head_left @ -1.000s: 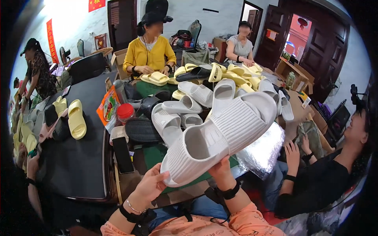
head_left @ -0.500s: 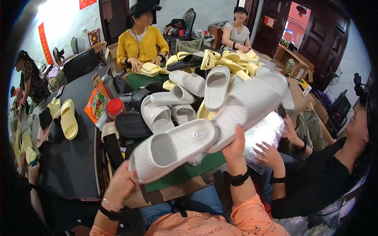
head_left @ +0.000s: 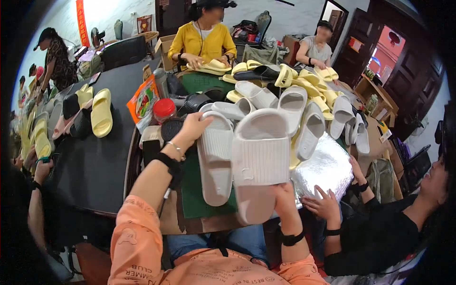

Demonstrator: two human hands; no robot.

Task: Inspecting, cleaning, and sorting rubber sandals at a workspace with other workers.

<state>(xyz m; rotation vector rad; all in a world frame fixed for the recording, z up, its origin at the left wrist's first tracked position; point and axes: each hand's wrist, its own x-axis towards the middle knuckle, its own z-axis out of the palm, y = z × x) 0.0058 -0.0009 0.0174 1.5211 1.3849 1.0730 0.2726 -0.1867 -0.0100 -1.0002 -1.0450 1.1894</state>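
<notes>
Two light grey slippers with ribbed straps stand side by side before me, toes away and heels toward me. My left hand (head_left: 195, 127) has its fingers closed at the toe-end edge of the left slipper (head_left: 216, 183). The right slipper (head_left: 261, 159) looks larger and nearer, lifted above the table, and my right hand (head_left: 284, 202) grips its heel end from the right side. Part of that hand's fingers is hidden by the sole. Beyond them lie more grey slippers (head_left: 256, 95) in a loose pile.
Yellow slippers (head_left: 308, 85) heap at the back, where two people sit. A red-lidded jar (head_left: 164, 109) and an orange packet (head_left: 142, 102) stand left of the pile. At right, another person's hands rest by a silver foil package (head_left: 323, 173). A black table (head_left: 90, 175) adjoins on the left.
The two slippers went from lying end to end on a slant to standing side by side. My left hand moved up and away from me; my right hand came down nearer my body.
</notes>
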